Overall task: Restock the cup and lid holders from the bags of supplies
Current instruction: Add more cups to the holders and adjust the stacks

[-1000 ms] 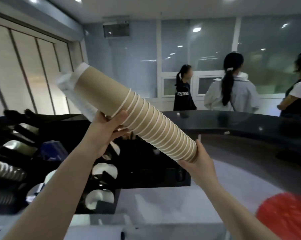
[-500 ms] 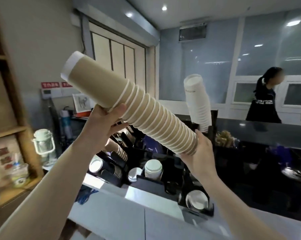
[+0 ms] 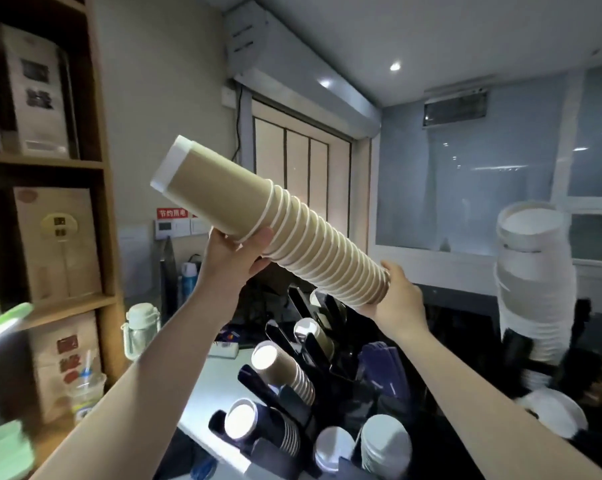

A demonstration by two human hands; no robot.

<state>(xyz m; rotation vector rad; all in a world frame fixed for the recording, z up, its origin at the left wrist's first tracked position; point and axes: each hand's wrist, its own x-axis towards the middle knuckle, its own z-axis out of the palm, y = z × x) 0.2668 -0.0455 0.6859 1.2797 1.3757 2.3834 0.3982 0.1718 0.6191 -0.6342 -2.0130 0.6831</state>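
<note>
I hold a long stack of tan paper cups up in the air, slanting from upper left down to lower right. My left hand grips it from below near the middle. My right hand cups the wide lower end, fingers curled round the rim. Below stands the black cup and lid holder, its angled slots holding short stacks of tan cups, dark cups and white lids.
A tall stack of white cups rises at the right. A wooden shelf with boxes fills the left side. A pale green bottle and a lidded drink cup stand beside the shelf. A grey counter lies beneath.
My view has swung left and upward, away from the people at the window toward the shelf. The cup stack stays in both hands, now above the holder.
</note>
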